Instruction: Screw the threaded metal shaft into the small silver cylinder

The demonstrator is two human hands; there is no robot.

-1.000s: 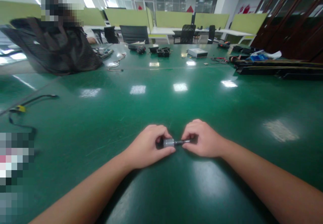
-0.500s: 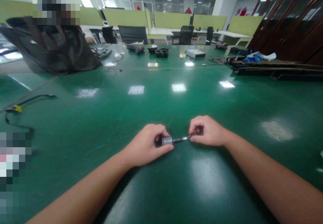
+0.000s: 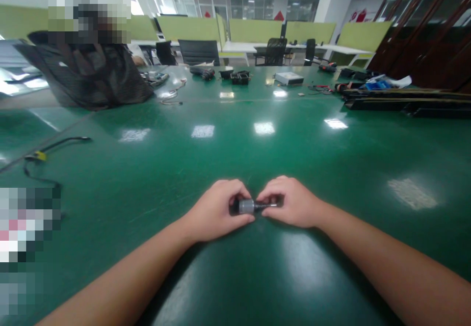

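My left hand [image 3: 217, 213] is closed around a small grey metal cylinder with a black end [image 3: 246, 206], resembling a small motor, though its exact kind is unclear. A thin rod [image 3: 273, 205] reaches out from it to the right. On that rod, close to the cylinder, sits a small dark ribbed piece [image 3: 259, 206], pinched between the thumb and fingers of my right hand [image 3: 296, 203]. The two hands nearly meet just above the green tabletop [image 3: 235, 154]. My fingers hide part of the cylinder and the ribbed piece.
A black cable with a yellow tag [image 3: 40, 156] lies at left. A large dark bag [image 3: 99, 73] stands beyond it. Toward the far edge are black parts [image 3: 239, 77], a silver box [image 3: 289, 78] and long black strips [image 3: 401, 103] at right.
My right hand has moved left along the rod, bringing the dark ribbed piece up close to the cylinder. My left hand keeps its hold. The whole view has shifted slightly.
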